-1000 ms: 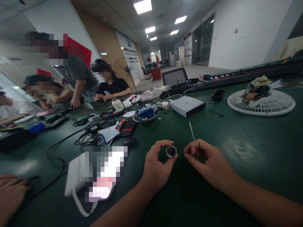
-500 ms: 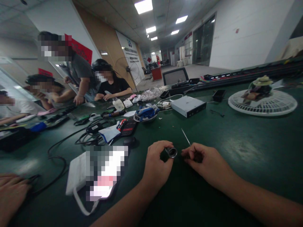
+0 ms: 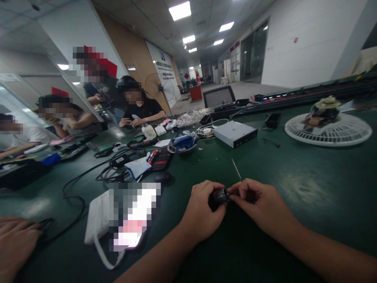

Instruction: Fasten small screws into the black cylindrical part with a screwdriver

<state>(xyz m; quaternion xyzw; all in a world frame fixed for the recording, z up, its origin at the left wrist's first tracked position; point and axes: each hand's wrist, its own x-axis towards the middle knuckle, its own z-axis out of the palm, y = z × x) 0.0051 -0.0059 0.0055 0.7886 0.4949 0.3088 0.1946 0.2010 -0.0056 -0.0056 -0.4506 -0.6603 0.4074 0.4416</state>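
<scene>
My left hand (image 3: pixel 203 208) grips the ring (image 3: pixel 220 195), my right hand (image 3: pixel 259 200) pinches a thin pin (image 3: pixel 236 169) up to it, and one slip could jab me or drop the ring.

The single camera sat on the person's head, at the near edge of a long dark green worktop (image 3: pixel 306 220), and faced forward and down along it. Closest to the lens, low in the frame, were the left hand (image 3: pixel 203 210) and right hand (image 3: pixel 260 202), with a small dark metal cylinder (image 3: pixel 221 195) and a thin steel pick (image 3: pixel 236 169) between them. The wide view bowed the room's lines and took in the worktop's far side, seated co-workers (image 3: pixel 138 106) along its left edge, and white ceiling lights (image 3: pixel 179 11) overhead, reaching the distant end of the hall.
</scene>
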